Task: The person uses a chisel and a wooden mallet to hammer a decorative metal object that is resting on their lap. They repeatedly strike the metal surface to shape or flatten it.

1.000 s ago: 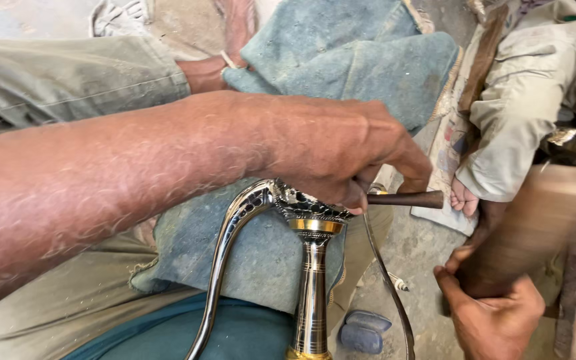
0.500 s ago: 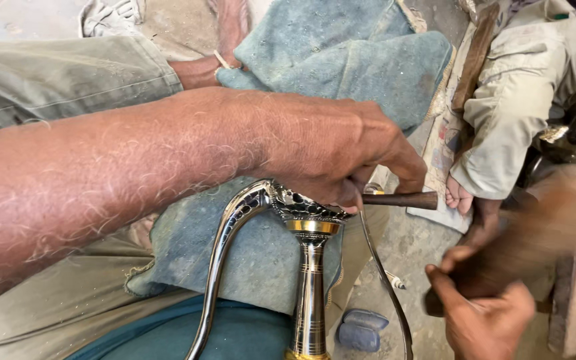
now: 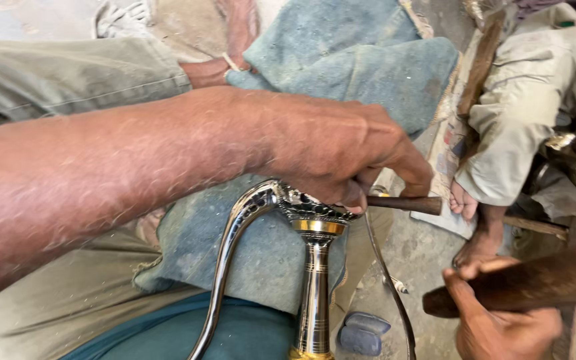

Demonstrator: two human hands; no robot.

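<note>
Left hand (image 3: 341, 150): I see my left hand closed over the top of the metal piece, its fingers pinching a short dark punch (image 3: 405, 203) that sticks out to the right.
Right hand (image 3: 501, 327): my right hand is clenched around a thick wooden mallet (image 3: 535, 280), low at the right, well apart from the punch.
Metal piece (image 3: 315, 267): it stands upright between my knees, a shiny stem with a brass ring and a patterned cap, and a curved silver spout (image 3: 231, 247) goes down to the left.
Cloth (image 3: 368, 60): a blue-grey cloth lies over my lap behind the piece.
Other person: a bare foot (image 3: 478, 243) and a pale trouser leg (image 3: 521, 113) are at the right.
</note>
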